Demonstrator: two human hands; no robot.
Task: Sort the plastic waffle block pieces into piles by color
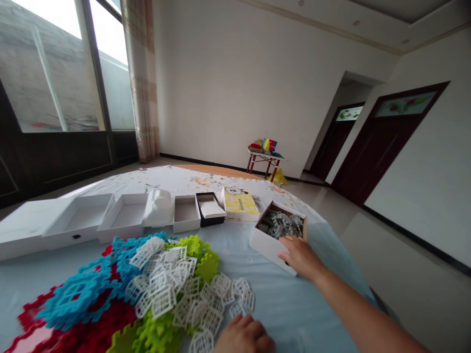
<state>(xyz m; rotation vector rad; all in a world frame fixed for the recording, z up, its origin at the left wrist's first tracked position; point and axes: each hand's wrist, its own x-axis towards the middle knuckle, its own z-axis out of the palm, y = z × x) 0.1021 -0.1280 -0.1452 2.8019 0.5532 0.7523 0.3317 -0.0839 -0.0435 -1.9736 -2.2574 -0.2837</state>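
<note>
My right hand point(300, 256) grips the near rim of a white cardboard box point(268, 247), fingers over the edge and thumb against the outer wall. Grey plastic pieces point(281, 224) fill much of that box. My left hand point(246, 336) is low at the bottom edge with its fingers curled; what they hold, if anything, is hidden. Just beyond its knuckles lie white lattice window pieces point(162, 287), spread over a heap of toothed plastic plates: blue ones point(79, 291), red ones point(99, 321) and green ones point(162, 328).
A row of open white boxes point(127, 211) runs along the left and middle, with a black-edged box point(210, 210) and a yellow-and-white box point(240, 203) at its right end. The cloth-covered table point(316, 294) curves away at right. A small table point(267, 155) stands by the wall.
</note>
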